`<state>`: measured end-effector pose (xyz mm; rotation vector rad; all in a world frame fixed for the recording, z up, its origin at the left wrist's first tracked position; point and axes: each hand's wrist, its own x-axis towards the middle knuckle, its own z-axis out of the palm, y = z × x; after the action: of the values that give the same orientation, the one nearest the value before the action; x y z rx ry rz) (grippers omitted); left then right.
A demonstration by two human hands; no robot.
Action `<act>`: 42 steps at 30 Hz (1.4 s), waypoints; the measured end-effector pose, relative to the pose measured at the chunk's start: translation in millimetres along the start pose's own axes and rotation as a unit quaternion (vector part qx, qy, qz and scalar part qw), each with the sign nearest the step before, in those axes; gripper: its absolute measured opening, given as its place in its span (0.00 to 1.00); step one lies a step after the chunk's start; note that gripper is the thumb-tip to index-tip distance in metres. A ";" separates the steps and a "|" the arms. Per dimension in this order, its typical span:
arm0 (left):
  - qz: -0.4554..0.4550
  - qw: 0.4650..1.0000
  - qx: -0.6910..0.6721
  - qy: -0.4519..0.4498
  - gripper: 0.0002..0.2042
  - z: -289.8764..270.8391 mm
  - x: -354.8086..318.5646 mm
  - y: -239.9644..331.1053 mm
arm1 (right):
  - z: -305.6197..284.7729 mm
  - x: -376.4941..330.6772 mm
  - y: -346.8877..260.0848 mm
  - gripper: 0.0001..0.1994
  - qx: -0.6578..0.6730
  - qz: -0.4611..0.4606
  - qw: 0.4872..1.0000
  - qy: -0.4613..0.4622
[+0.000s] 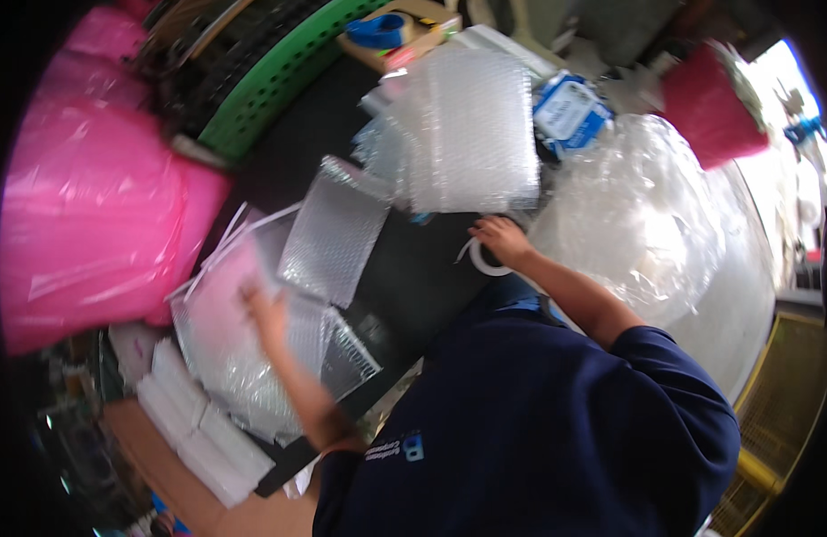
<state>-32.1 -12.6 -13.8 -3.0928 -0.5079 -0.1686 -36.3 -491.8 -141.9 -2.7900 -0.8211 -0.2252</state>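
My left hand [266,309] is over a pile of clear bubble-wrap bags [252,380] at the left of the dark table, its fingers smeared by motion. A pinkish patch shows through the pile beneath it. Near the table's front edge, my right hand [500,236] has its fingers closed at the upper rim of a white tape roll [491,266], and a short loose end sticks out on the left. Between the hands lies a single bubble-wrap bag [334,234]. Beyond my right hand sits a taller stack of bubble-wrap bags [476,134].
Big pink plastic-wrapped bundles [100,215] stand at the left. A green perforated rim [270,80] and a blue tape dispenser [377,31] are at the back. Crumpled clear plastic [628,215] and a blue-white packet [570,112] lie right. White wrapped packs [198,421] sit lower left.
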 end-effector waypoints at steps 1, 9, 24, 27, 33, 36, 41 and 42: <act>0.075 0.968 -0.212 -0.106 0.34 2.4 11.5 37.5 | -0.4 1.3 1.4 0.19 0.001 -0.006 1.000 -0.002; 0.171 0.969 -0.038 -0.176 0.30 79.8 -12.6 131.6 | -17.0 8.7 -17.2 0.16 0.031 -0.003 0.999 -0.010; 0.112 0.755 -0.481 -0.431 0.18 69.2 -138.0 172.5 | -101.3 -12.6 -66.8 0.12 0.278 0.220 0.920 -0.169; -0.127 0.440 -0.689 -0.561 0.13 54.1 -126.0 202.0 | -108.9 0.4 -86.6 0.14 0.268 0.104 0.946 -0.148; -0.099 0.495 -0.690 -0.518 0.17 49.1 -103.5 198.8 | -120.2 14.4 -86.5 0.12 0.265 0.121 0.944 -0.153; 0.007 0.680 -0.618 -0.395 0.13 62.3 -93.1 193.8 | -117.5 12.6 -85.7 0.12 0.287 0.183 0.917 -0.211; 0.121 0.872 -0.468 -0.078 0.07 56.2 -42.4 191.7 | -120.5 5.2 -101.6 0.21 0.283 0.223 0.903 -0.234; 0.117 0.876 -0.466 -0.038 0.07 64.0 -30.8 188.1 | -121.3 6.0 -103.8 0.22 0.290 0.218 0.906 -0.218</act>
<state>5.6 -199.3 -78.0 -4.0738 -0.0077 -0.3882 -98.4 -434.8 -6.2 -2.3674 -0.2413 0.6343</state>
